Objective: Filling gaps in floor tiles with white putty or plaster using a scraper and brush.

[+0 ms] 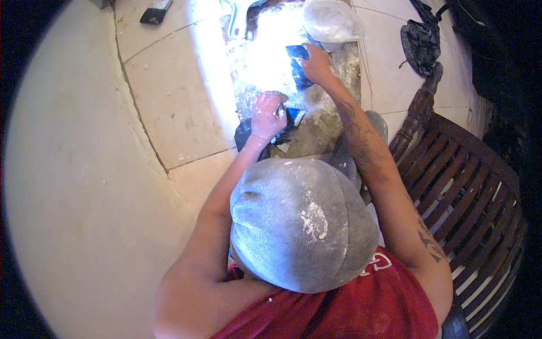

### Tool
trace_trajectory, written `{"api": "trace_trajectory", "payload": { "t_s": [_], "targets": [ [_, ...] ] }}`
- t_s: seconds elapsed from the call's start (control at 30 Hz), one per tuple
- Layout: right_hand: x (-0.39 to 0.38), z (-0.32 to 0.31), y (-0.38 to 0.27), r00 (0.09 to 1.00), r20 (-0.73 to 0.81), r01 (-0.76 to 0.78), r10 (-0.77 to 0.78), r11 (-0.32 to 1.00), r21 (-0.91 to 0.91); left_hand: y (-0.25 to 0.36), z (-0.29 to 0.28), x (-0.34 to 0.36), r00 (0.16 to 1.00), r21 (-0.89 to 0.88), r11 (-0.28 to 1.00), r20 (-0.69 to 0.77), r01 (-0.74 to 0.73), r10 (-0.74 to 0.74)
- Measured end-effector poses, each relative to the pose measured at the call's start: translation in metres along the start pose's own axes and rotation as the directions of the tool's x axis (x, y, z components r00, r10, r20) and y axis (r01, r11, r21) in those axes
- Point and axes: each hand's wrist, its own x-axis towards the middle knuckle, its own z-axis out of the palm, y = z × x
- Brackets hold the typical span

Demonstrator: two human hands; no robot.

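Note:
My left hand [268, 116] is closed round a flat blue-and-black tool [294, 117] that looks like a putty scraper, with white paste along its edge. Farther off and to the right, my right hand [317, 63] grips a second flat blue-and-black scraper [300, 78]. Both hands are over a worn board [307, 146] spattered with white paste and powder. Glare from a strong light washes out the board's middle, so the paste there cannot be made out clearly. Beside the right hand, at the far edge, lies a clear plastic bag [333, 22] with white stuff in it.
My grey-clad knee [305, 226] rises close in front. A pale wall [84, 169] runs along the left. A light-handled tool [237, 22] and a dark brush [155, 11] lie far off. A black plastic bag [420, 45] and a slatted wooden bench [463, 186] stand right.

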Motion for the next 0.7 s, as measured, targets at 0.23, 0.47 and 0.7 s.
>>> {"api": "trace_trajectory", "payload": {
  "t_s": [0.23, 0.47, 0.7],
  "targets": [
    [-0.004, -0.024, 0.021, 0.953, -0.187, 0.219, -0.239, 0.968, -0.124, 0.003, 0.002, 0.003, 1.0, -0.031, 0.999, -0.006, -0.007, 0.007],
    [-0.021, -0.021, -0.005, 0.92, 0.061, 0.384, -0.388, 0.857, -0.342, 0.001, -0.001, 0.001, 1.0, -0.027, 1.0, -0.001, 0.014, -0.014],
    [-0.015, -0.019, 0.002, 0.845, 0.128, 0.523, -0.519, 0.753, -0.4, 0.0, 0.003, 0.0, 0.999, -0.02, 0.999, 0.022, 0.038, -0.038]
  ]
}}
